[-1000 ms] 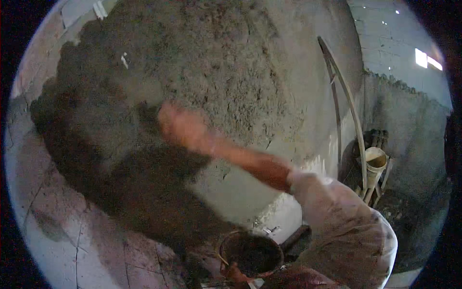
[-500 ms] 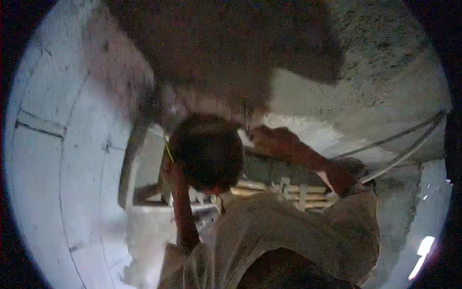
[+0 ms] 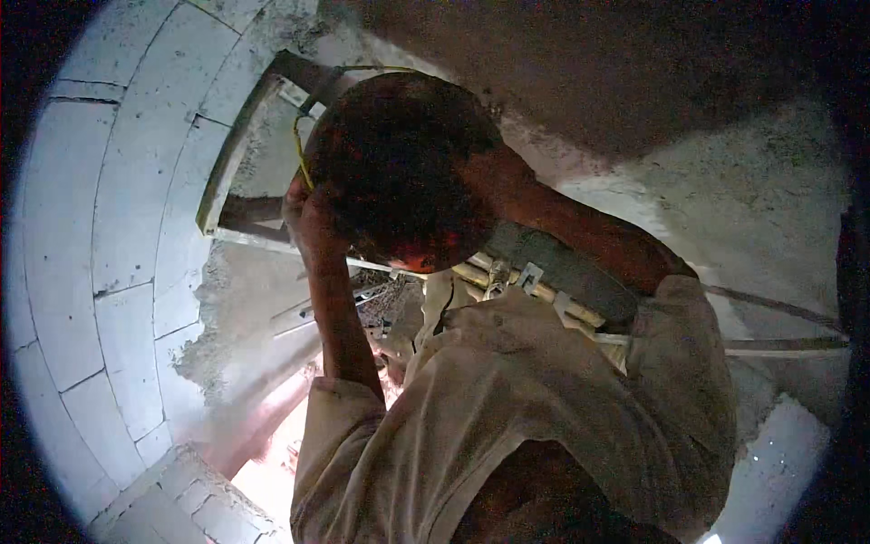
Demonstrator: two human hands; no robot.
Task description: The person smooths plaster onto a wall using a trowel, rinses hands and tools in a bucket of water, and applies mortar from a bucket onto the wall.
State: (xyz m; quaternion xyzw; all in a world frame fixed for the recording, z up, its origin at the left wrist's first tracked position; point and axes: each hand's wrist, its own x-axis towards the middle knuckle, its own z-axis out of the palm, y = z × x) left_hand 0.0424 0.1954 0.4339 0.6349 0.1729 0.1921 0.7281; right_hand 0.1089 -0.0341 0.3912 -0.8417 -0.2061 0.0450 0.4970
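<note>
I hold a round dark pan of wet mortar (image 3: pixel 399 172) up in front of me. My left hand (image 3: pixel 306 218) grips its left rim, with the forearm running down to my pale sleeve. My right forearm (image 3: pixel 580 231) reaches from the right to the pan's right side. The pan hides that hand, so its grip is unclear. A thin yellow cord (image 3: pixel 296 145) runs along the pan's left edge.
A wall of large grey blocks (image 3: pixel 118 236) curves along the left. Rough grey plaster (image 3: pixel 725 181) covers the wall at upper right. A wooden frame (image 3: pixel 237 163) stands behind the pan, with pale poles and a strap (image 3: pixel 544 286) crossing below it. Block edges (image 3: pixel 181 499) lie at lower left.
A second ago my right hand was stretched out against the plastered wall and the pan sat low. My view has swung down, and the pan is now raised close, filling the middle.
</note>
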